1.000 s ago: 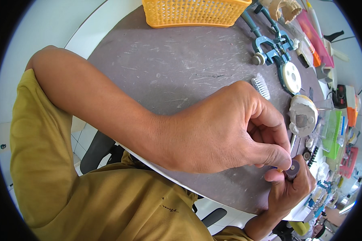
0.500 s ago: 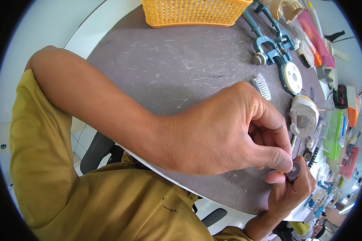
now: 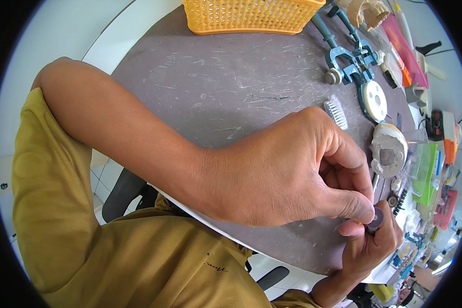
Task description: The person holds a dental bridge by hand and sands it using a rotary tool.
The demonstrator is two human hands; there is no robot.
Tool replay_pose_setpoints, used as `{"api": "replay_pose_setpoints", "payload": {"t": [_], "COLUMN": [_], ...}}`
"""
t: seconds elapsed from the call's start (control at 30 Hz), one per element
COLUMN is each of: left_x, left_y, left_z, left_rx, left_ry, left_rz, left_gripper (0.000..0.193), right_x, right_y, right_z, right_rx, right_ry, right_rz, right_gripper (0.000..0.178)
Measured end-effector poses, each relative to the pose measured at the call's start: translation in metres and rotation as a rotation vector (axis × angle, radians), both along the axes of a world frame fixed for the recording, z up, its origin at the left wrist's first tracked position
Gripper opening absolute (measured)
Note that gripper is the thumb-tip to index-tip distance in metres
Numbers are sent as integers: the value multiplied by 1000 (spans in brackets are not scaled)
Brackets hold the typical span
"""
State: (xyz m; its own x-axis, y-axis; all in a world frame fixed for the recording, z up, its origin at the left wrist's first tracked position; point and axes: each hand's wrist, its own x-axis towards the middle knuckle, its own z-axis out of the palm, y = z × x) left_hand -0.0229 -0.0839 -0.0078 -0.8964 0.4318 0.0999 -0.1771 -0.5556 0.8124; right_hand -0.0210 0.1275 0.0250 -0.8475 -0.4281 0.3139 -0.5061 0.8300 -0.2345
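My left hand (image 3: 292,174) reaches across from the left, thumb and forefinger pinched together, the other fingers curled under. Whatever its fingertips hold is hidden or too small to name. Right at those fingertips is a small purple round-ended piece (image 3: 376,219), gripped in my right hand (image 3: 367,246). The right hand's fingers wrap round this piece, with the thumb pointing toward the left fingertips. Both hands meet above the right-hand part of the grey-brown table (image 3: 200,92). Past the left knuckles lies a white-bristled brush (image 3: 335,112), partly covered by the hand.
A yellow perforated basket (image 3: 251,18) stands at the far edge. To its right lies a blue-green metal dental articulator (image 3: 353,64) with a white round plate (image 3: 374,101). Nearer is a white plaster cast (image 3: 389,150). A green packet (image 3: 425,177) and other clutter line the right side.
The left fingertips have shifted very slightly right and down, covering a little more of the purple piece. The right hand has hardly moved.
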Motion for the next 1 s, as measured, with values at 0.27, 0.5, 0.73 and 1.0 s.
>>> {"api": "replay_pose_setpoints", "payload": {"t": [0.27, 0.5, 0.73, 1.0], "left_x": [0, 0, 0, 0], "left_y": [0, -2, -2, -3], "left_z": [1, 2, 2, 3], "left_rx": [1, -26, -29, -42], "left_ry": [-5, 5, 7, 7], "left_rz": [0, 1, 9, 8], "left_gripper": [13, 13, 13, 13], "right_x": [1, 1, 0, -1], "right_y": [0, 0, 0, 4], "right_z": [0, -1, 0, 0], "right_rx": [-14, -34, -48, 2], "right_ry": [-25, -30, -31, 1], "right_rz": [15, 10, 25, 35], "right_gripper": [71, 70, 68, 67]}}
